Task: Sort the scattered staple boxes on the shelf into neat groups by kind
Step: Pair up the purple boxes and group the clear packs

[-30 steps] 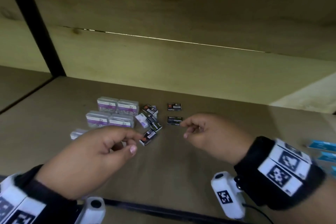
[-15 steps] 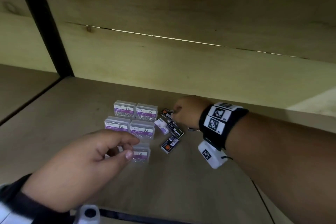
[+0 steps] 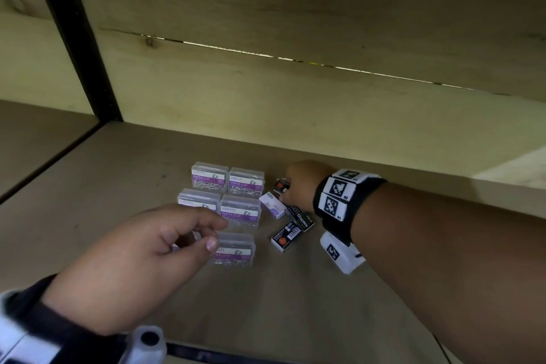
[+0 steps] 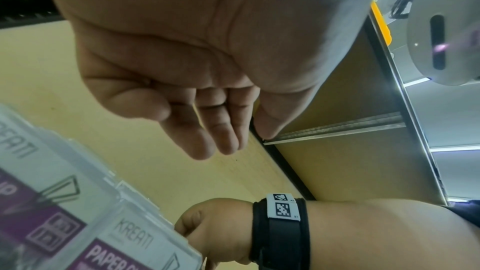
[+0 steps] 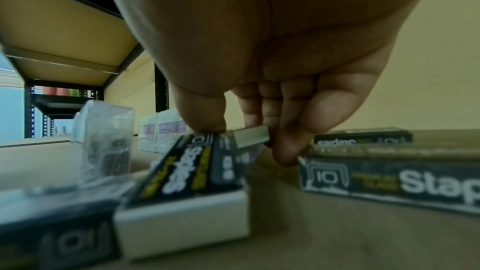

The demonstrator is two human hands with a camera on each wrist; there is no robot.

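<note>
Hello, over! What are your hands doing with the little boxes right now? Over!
Left hand hovering, holding nothing. Right hand pinching a black staple box at the back. Pale purple box lies among the black ones.

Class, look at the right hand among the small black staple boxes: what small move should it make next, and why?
Probably lift the small box that the right hand pinches and set it with its own kind. The black staple boxes lie at mixed angles, a white and purple box among them, while the clear paper clip boxes already sit grouped.
</note>
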